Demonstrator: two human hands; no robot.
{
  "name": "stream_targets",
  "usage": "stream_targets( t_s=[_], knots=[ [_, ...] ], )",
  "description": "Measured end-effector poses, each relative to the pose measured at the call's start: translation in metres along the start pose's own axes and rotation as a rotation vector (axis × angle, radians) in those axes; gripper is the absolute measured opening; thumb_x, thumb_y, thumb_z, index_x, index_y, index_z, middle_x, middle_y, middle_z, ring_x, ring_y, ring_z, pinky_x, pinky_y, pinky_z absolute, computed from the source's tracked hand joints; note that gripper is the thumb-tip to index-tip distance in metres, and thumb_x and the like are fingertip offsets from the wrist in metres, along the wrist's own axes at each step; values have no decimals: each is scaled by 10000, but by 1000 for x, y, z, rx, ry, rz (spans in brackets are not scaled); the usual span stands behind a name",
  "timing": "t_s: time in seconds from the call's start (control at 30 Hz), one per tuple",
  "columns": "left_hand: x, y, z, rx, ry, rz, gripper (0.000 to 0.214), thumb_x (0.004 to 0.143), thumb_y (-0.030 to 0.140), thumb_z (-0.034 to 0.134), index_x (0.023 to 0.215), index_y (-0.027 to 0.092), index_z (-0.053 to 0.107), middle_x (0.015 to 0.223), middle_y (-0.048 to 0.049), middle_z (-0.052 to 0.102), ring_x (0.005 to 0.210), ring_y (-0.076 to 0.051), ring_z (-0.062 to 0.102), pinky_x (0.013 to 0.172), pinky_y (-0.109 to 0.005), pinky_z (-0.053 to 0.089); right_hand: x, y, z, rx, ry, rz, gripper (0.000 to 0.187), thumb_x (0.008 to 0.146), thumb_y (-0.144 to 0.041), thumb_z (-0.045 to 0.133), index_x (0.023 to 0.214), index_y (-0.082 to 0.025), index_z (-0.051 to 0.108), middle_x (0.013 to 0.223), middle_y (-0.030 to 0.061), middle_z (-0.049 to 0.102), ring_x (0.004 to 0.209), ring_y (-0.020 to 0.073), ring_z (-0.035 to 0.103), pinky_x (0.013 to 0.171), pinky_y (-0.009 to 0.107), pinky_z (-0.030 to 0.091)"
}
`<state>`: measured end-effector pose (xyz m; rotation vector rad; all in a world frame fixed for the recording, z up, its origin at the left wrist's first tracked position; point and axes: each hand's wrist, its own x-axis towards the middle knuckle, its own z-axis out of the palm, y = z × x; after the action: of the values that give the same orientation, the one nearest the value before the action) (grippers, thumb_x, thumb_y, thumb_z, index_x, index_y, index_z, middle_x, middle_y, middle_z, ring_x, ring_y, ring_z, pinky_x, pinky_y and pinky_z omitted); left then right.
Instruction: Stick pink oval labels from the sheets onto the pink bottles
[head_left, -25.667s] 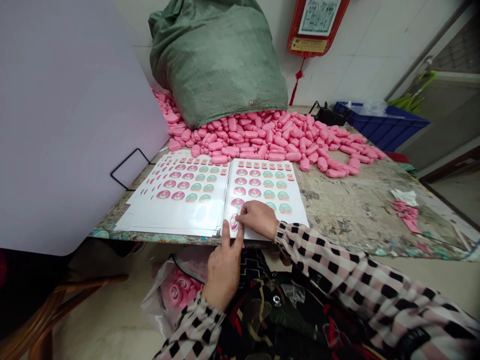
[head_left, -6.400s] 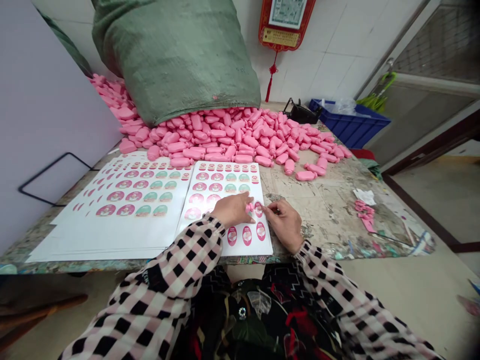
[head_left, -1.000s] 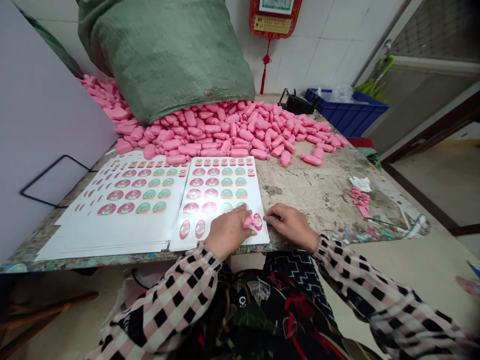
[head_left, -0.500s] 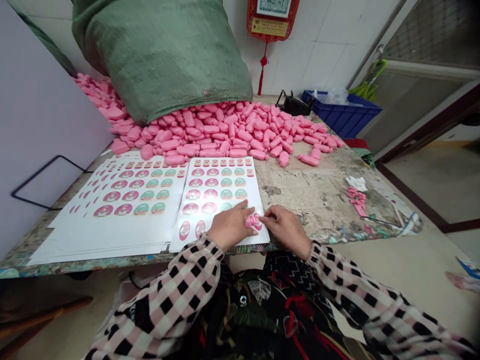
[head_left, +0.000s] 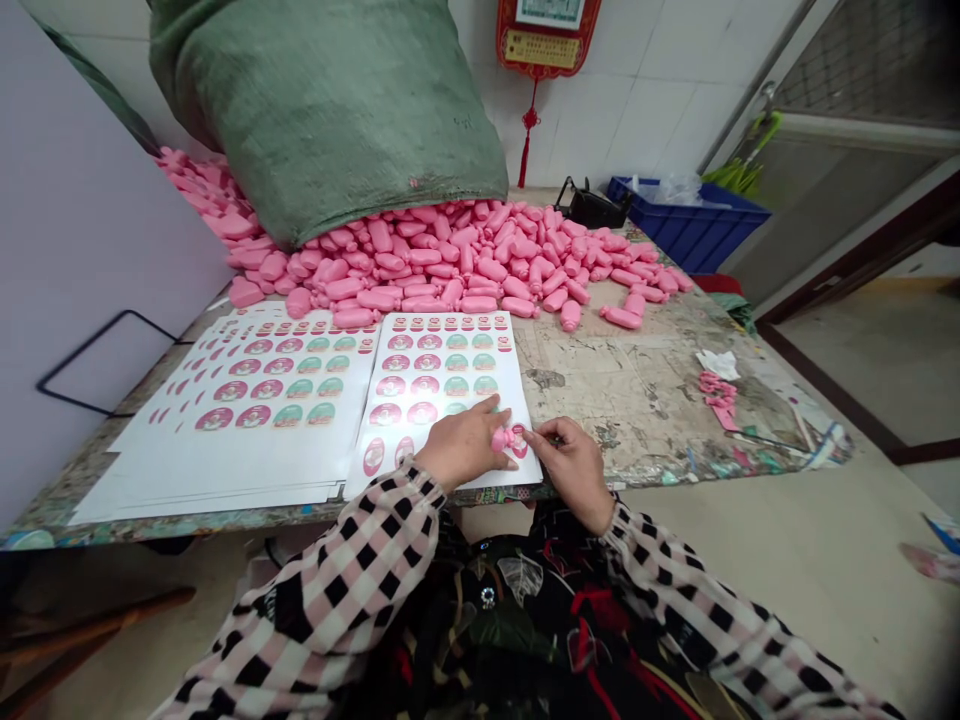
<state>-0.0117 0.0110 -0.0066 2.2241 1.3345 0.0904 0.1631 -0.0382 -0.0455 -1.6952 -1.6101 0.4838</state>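
My left hand rests over the right-hand sticker sheet, its fingers closed around a small pink bottle-shaped plastic piece. Just right of that piece is a pink oval sticker near the sheet's lower right corner. The thumb and forefinger of my right hand are pinched together at the sticker's right edge; the other fingers curl inward. Whether the sticker's edge is lifted is too small to tell. Rows of pink and green stickers show on the sheet, and my left hand covers some of them.
More sticker sheets lie fanned out on the left. Behind them, many pink plastic pieces spill from a green sack. Pink-handled scissors and a crumpled tissue lie at right. A blue crate stands at the back right.
The whole view has shifted slightly. My right hand and forearm have drawn a little to the left, with the fingertips still at the sticker. My left hand keeps its hold on the pink piece.
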Motion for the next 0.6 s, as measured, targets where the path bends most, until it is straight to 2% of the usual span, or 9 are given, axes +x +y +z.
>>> stream_targets(
  t_s=[0.13, 0.23, 0.4, 0.5, 0.6],
  knots=[
    [-1, -5, 2, -68, 15, 17, 720, 594, 449, 704, 1257, 256, 502, 1454, -70, 314, 1225, -274, 438, 924, -351, 391, -5, -1, 1, 142, 59, -24, 269, 814, -446, 550, 729, -196, 598, 733, 8, 573, 683, 135, 532, 628, 257, 396],
    [-3, -6, 4, -120, 44, 21, 672, 582, 413, 721, 1212, 267, 536, 1437, -61, 351, 1231, -263, 432, 952, -348, 371, -11, -5, -1, 209, 97, -58, 238, 826, -406, 545, 730, -195, 598, 728, 13, 559, 692, 137, 521, 644, 265, 406],
    [-9, -5, 5, -213, 98, 13, 699, 558, 396, 748, 1209, 245, 542, 1396, -77, 416, 1238, -260, 420, 987, -353, 337, -15, -7, -9, 337, 195, -20, 217, 802, -392, 581, 754, -181, 597, 732, 15, 565, 684, 137, 515, 640, 270, 415],
    [-19, -1, 2, -466, 211, -33, 640, 601, 426, 728, 1189, 236, 563, 1284, -79, 535, 1172, -261, 473, 977, -363, 343, -11, -11, -17, 430, 181, 43, 225, 771, -401, 616, 765, -177, 595, 738, 15, 586, 682, 138, 522, 643, 271, 420],
    [-31, 9, -3, -995, 268, -132, 579, 722, 538, 593, 1186, 195, 551, 1074, -110, 630, 861, -199, 599, 744, -314, 461, -8, -23, -26, 518, 112, 69, 233, 750, -408, 636, 765, -179, 592, 741, 16, 605, 678, 139, 530, 636, 266, 425]
  ],
)
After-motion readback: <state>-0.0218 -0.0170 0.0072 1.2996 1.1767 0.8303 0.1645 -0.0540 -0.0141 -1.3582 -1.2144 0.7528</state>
